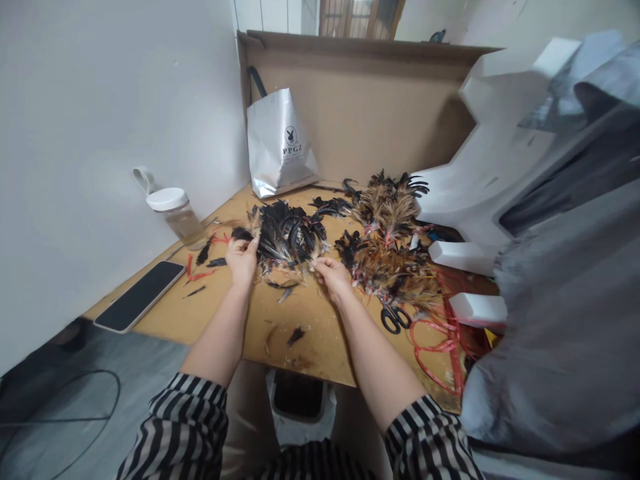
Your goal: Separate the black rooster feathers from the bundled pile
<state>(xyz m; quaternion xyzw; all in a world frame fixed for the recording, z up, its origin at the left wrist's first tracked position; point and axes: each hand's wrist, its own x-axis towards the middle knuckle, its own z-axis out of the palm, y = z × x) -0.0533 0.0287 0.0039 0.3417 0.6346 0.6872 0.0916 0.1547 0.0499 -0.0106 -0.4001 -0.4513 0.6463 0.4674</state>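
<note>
My left hand (243,257) is closed in a pinch on a few feathers (255,221), brown and dark, that stick up from the fingers. My right hand (331,275) pinches a small light-brown feather (316,251) at the near right side of a heap. Between and beyond the hands lies that heap of black feathers (280,230) with pale quill ends. To the right are bundles of brown and black feathers (395,270), with red ties at their bases. Another brown bundle (385,203) lies behind them.
Black-handled scissors (395,318) and red plastic string (453,343) lie at the right. A phone (140,297) and a lidded jar (177,217) stand left, a silver bag (280,143) at the back. White foam pieces (463,257) jut over the table's right side. Cardboard (380,107) walls the back.
</note>
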